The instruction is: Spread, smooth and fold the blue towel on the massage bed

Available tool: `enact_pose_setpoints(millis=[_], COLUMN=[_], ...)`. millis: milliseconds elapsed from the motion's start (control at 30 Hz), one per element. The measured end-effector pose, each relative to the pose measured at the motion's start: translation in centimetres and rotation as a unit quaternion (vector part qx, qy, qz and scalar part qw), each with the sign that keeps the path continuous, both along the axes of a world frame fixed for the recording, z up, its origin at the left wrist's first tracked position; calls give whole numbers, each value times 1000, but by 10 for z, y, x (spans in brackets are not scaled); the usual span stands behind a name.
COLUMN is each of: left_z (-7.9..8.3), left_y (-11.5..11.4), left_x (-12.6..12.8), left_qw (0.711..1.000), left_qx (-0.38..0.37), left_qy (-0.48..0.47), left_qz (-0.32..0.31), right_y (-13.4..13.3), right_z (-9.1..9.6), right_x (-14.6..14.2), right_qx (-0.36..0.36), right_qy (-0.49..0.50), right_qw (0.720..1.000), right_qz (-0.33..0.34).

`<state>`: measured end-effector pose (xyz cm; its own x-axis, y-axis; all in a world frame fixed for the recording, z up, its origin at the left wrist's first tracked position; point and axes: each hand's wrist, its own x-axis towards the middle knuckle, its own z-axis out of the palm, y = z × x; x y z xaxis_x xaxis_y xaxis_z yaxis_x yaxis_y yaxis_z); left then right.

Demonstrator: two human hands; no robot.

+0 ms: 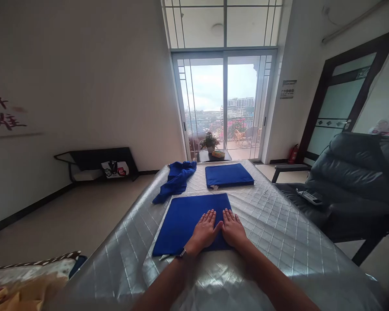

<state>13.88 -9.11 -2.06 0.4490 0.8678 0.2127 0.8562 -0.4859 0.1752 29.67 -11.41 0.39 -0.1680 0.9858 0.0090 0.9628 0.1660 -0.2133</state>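
A flat, folded blue cloth (181,220) lies in front of me on a silver quilted cover (132,250). My left hand (205,231) rests palm down on the cloth, fingers stretched forward. Beside it, my right hand (234,229) lies flat along the cloth's right edge, and the thumbs come close together. Both hands are open and hold nothing. Farther off sits a folded blue stack (229,175) with a small white tag at its near corner. A crumpled blue cloth (176,181) lies to its left, near the cover's far left edge.
A dark leather armchair (353,181) with a remote-like device (309,197) on its seat stands at the right. Past the far edge are a small table with a potted plant (210,142) and sliding glass doors (225,103). A black bench (97,160) stands along the left wall.
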Motion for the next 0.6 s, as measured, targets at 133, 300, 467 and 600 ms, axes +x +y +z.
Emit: enact_pose_setpoints(millis=[133,300,467,600], left_z=[-6,-22,-35,-34], left_y=[-7,-26,-39,-41], left_x=[-68,-159,-185,-178], left_qw=[998,991,988,988], left_qx=[-13,-2,28,30], left_qy=[26,56,54,43], left_qz=[57,122,138,143], right_y=[1,1,1,0], right_z=[3,3,-1,1], right_x=[-2,-2,-1,-2], right_qx=[-10,-8,2,17], right_qy=[9,0,-1,-9], right_qw=[1000,1000,1000,1000], right_qz=[-10,-9,-3,-12])
